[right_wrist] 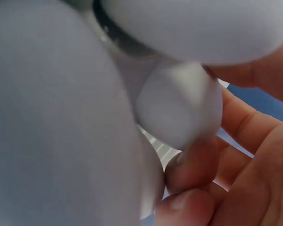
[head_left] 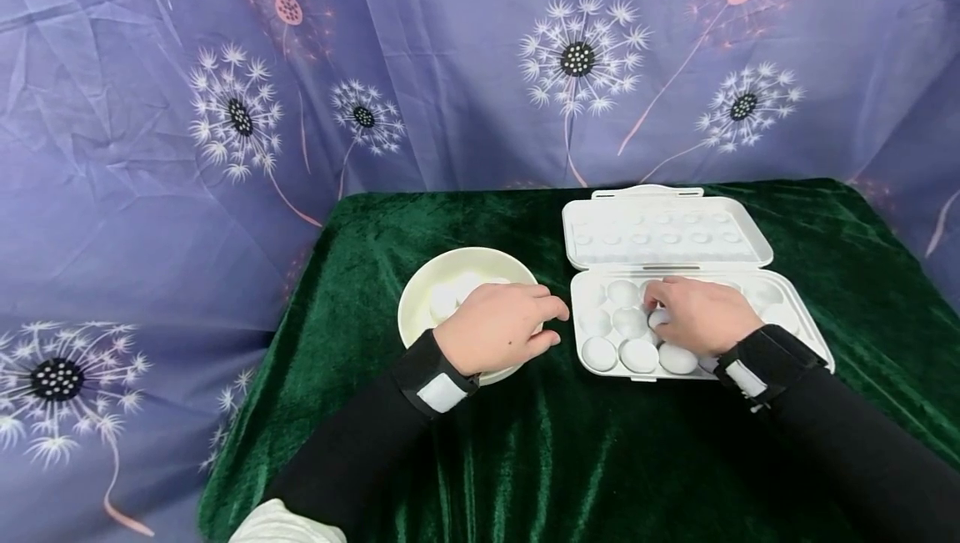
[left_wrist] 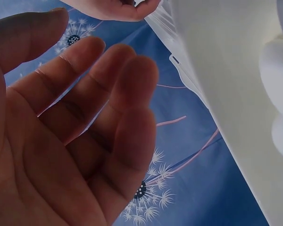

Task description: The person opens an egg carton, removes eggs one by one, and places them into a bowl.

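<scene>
My right hand (head_left: 703, 314) is over the middle of a white plastic egg box (head_left: 813, 351), pinching a white egg (head_left: 657, 318) at one of its cups. In the right wrist view the fingertips (right_wrist: 198, 162) curl against that egg, with other eggs crowding close to the camera. My left hand (head_left: 501, 324) hovers over the right side of a cream bowl (head_left: 411, 309). Its palm is bare in the left wrist view, the fingers (left_wrist: 132, 84) loosely bent and holding nothing. White eggs (head_left: 444, 303) lie in the bowl, partly hidden by this hand.
The egg box's lid (head_left: 663, 247) is folded back, away from me. Eggs sit in several cups, such as the egg (head_left: 677, 358) in the front row. A green velvet cloth (head_left: 517, 460) covers the table, and a purple flowered curtain (head_left: 465, 67) hangs behind it.
</scene>
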Motion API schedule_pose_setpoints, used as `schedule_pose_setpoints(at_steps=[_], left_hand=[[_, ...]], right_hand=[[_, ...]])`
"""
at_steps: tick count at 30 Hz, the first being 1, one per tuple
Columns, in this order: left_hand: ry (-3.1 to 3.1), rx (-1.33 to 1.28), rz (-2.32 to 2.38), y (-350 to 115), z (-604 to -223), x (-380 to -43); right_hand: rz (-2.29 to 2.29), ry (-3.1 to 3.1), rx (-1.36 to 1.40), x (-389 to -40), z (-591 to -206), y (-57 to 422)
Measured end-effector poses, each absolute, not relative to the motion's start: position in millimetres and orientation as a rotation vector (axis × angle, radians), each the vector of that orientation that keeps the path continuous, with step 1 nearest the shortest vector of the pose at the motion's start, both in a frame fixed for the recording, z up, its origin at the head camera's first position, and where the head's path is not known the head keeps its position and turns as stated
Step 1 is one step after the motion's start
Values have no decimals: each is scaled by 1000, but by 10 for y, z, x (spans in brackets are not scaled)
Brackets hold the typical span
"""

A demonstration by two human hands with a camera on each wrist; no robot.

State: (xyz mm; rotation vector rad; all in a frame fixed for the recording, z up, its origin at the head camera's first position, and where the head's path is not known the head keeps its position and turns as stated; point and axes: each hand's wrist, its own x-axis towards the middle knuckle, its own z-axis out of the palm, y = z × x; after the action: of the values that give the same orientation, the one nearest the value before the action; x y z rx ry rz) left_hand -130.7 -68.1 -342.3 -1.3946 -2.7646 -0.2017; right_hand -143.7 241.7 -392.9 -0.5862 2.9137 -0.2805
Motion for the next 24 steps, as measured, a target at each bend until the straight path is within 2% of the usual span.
schedule_pose_setpoints(at_steps=[16,24], left_hand=[[-2767,-1394,-223,-703,-3432,-1298],[-2727,-1394,-237,-688,-3426,-1295]], right_hand=[[-435,2941,-559,-1439,-3898,2461],[-825,2900,-629,-1391,-3802,2307]])
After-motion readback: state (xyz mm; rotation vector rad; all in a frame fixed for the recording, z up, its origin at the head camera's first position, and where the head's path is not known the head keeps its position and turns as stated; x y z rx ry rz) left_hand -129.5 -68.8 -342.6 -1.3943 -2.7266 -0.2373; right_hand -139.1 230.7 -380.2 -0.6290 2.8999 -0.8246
